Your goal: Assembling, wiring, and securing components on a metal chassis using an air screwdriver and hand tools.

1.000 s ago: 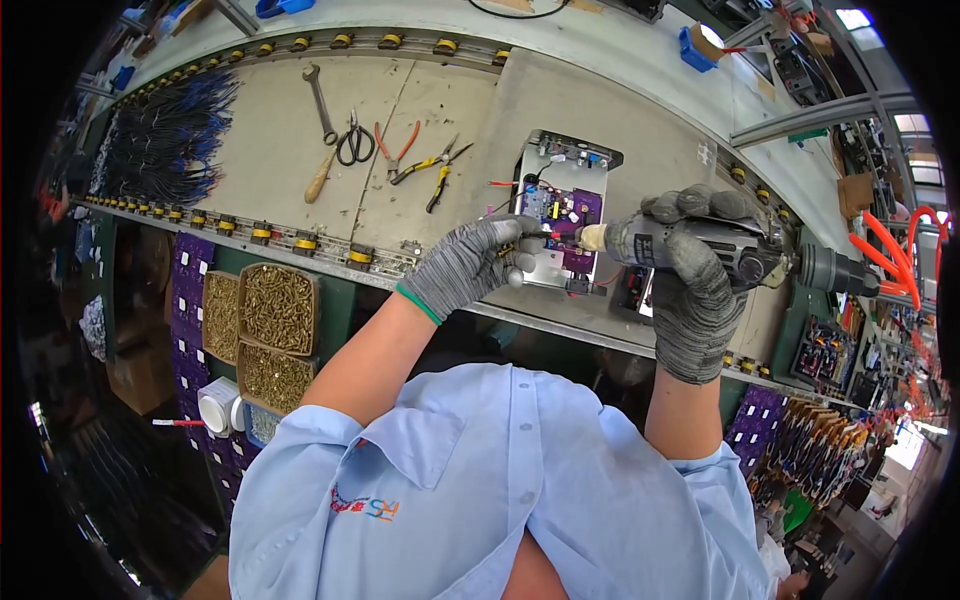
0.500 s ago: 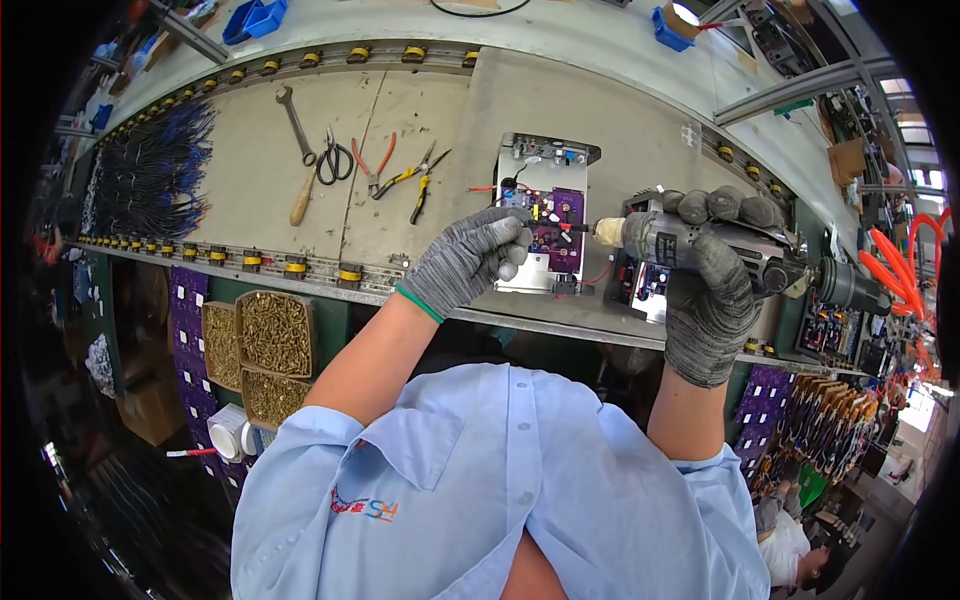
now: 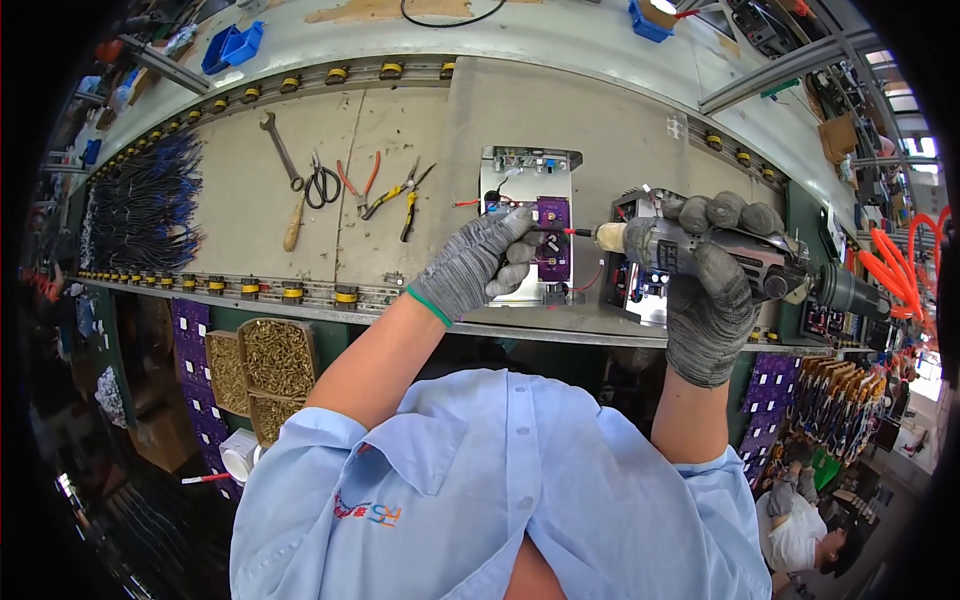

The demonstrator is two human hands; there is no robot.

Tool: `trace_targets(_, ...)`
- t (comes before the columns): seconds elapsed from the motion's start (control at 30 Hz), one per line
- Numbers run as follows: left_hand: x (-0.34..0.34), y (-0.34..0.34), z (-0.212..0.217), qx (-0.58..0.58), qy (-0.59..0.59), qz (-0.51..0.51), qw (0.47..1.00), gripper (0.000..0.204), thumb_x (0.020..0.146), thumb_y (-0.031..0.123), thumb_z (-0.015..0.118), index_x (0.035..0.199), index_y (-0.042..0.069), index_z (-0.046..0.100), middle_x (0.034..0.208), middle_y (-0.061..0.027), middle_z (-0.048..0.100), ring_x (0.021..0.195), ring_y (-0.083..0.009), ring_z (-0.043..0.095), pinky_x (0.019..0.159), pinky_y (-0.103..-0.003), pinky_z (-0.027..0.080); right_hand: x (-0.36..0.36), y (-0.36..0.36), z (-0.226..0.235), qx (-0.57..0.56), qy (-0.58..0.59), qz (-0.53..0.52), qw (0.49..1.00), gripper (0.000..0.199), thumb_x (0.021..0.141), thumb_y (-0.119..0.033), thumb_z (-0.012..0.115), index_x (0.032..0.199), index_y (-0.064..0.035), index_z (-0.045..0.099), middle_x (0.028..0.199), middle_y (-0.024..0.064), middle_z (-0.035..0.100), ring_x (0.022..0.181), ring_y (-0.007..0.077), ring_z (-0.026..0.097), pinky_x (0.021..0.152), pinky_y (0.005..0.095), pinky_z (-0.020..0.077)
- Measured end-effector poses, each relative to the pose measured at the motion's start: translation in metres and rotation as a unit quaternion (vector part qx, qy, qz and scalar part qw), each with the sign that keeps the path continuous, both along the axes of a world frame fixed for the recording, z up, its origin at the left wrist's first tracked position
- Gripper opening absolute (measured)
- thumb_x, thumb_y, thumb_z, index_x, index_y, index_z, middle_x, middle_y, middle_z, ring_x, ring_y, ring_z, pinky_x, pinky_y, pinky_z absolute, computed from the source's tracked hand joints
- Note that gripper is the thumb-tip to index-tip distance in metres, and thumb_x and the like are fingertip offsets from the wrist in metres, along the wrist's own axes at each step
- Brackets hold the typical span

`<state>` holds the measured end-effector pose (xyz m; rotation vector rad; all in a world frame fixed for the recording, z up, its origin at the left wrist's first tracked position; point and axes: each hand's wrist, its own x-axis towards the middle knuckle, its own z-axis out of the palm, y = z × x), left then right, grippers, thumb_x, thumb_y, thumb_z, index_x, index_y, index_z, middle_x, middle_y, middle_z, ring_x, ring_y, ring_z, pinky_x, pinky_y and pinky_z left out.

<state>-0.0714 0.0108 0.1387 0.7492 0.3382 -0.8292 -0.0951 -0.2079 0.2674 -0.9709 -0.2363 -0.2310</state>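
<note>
My right hand (image 3: 715, 290), in a grey glove, grips a grey electric screwdriver (image 3: 700, 250) held level, its bit pointing left at a purple circuit board (image 3: 553, 240). That board sits in a silver metal chassis (image 3: 525, 170) on the workbench. My left hand (image 3: 478, 262), also gloved, rests on the chassis beside the board, fingertips steadying the bit near the board's left edge. A second chassis with blue parts (image 3: 640, 290) lies under the screwdriver.
Left of the chassis lie a wrench (image 3: 280, 148), scissors (image 3: 322, 185), pliers (image 3: 408, 190) and a wooden-handled tool (image 3: 294, 225). Dark wire bundles (image 3: 140, 205) fill the far left. Trays of brass screws (image 3: 270, 360) sit below the bench rail. Another person (image 3: 800, 530) is at lower right.
The view has shifted so the bench sits lower in frame. The screwdriver bit has come in toward the purple board, and my left fingers have closed around the bit's tip.
</note>
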Motion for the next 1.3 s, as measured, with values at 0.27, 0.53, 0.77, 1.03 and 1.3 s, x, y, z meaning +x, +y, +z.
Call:
trace_targets(0.27,0.004,-0.014,-0.003,0.083,0.029,-0.065,0.994,0.038,0.099,0.043,0.058,0.089,0.007,0.065,0.07,-0.0034,0.066,0.046,-0.0085,0.053,0.035,-0.023,0.04,-0.004,-0.013,-0.006,-0.006,0.031,-0.023,0.999,0.05,0.076,0.002,0.076,0.12,-0.0127,0.06,0.112,0.0057,0.061,0.104,0.0238,0.059,0.104,0.0491,0.0437)
trace_targets(0.53,-0.009,0.038,-0.03,0.03,-0.098,-0.055,0.993,0.031,0.101,0.026,0.05,0.111,0.0,0.063,0.091,-0.0105,0.07,0.059,-0.0114,0.061,0.044,-0.022,0.046,0.011,-0.006,-0.054,-0.142,0.099,-0.079,0.982,0.036,0.079,0.0,0.073,0.112,-0.0019,0.057,0.102,0.0096,0.064,0.094,0.0198,0.065,0.087,0.0364,0.0563)
trace_targets(0.77,-0.015,0.046,-0.016,0.082,-0.093,-0.064,0.99,0.035,0.1,0.031,0.055,0.11,-0.002,0.06,0.079,-0.0078,0.065,0.053,-0.0093,0.057,0.041,-0.021,0.041,0.019,0.01,-0.067,-0.211,0.134,-0.067,0.966,0.032,0.081,-0.003,0.073,0.109,-0.0029,0.058,0.097,0.0108,0.065,0.088,0.0202,0.066,0.08,0.0357,0.0583)
trace_targets(1.03,-0.008,0.05,-0.011,0.13,-0.105,-0.074,0.983,0.039,0.1,0.038,0.056,0.097,0.0,0.063,0.063,-0.0015,0.057,0.042,-0.0051,0.043,0.039,-0.021,0.031,0.021,0.029,-0.07,-0.284,0.144,-0.039,0.947,0.025,0.082,0.01,0.063,0.103,-0.002,0.057,0.094,0.0101,0.064,0.078,0.0171,0.066,0.072,0.0319,0.0582)
trace_targets(1.3,0.016,0.053,-0.02,0.102,-0.169,-0.195,0.961,0.041,0.097,0.033,0.062,0.12,-0.001,0.063,0.093,-0.0047,0.067,0.069,-0.0083,0.061,0.056,-0.021,0.048,0.006,0.044,-0.087,-0.225,0.194,-0.06,0.953,0.026,0.083,0.006,0.065,0.106,-0.0032,0.058,0.098,0.0067,0.065,0.092,0.015,0.065,0.083,0.0295,0.0548)
